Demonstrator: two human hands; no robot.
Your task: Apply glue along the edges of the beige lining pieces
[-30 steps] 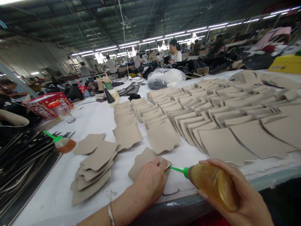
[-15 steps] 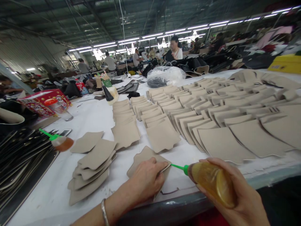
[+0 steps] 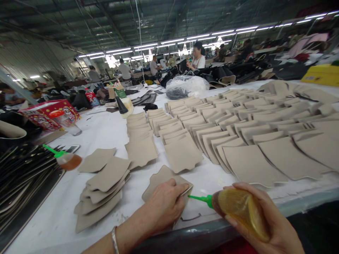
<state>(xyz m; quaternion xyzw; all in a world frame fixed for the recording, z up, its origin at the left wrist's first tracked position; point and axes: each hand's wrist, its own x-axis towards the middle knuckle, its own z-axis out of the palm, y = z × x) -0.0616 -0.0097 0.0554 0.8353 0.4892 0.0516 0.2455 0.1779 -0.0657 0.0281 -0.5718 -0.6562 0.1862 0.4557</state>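
My left hand [image 3: 166, 201] grips a beige leather-like piece [image 3: 160, 178] near the table's front edge, its fingers closed around the right side with the edge facing right. In my right hand [image 3: 275, 225] is a squeeze bottle [image 3: 238, 208] of amber liquid, probably glue, tipped on its side. The bottle's thin green nozzle [image 3: 198, 198] points left, its tip close by the piece's edge; I cannot tell whether they touch. Left of my hand lies a loose stack of similar beige pieces [image 3: 106, 183].
Overlapping rows of beige pieces [image 3: 254, 158] cover the table's middle and right. At left lie a second green-nozzled bottle [image 3: 69, 160], a phone, black strips [image 3: 23, 183], a jar [image 3: 65, 121] and a red patterned box [image 3: 37, 114]. People work farther back.
The nozzle tip has shifted slightly left and down along the piece's edge. My right hand has lowered a little with the bottle; my left hand stays nearly in place.
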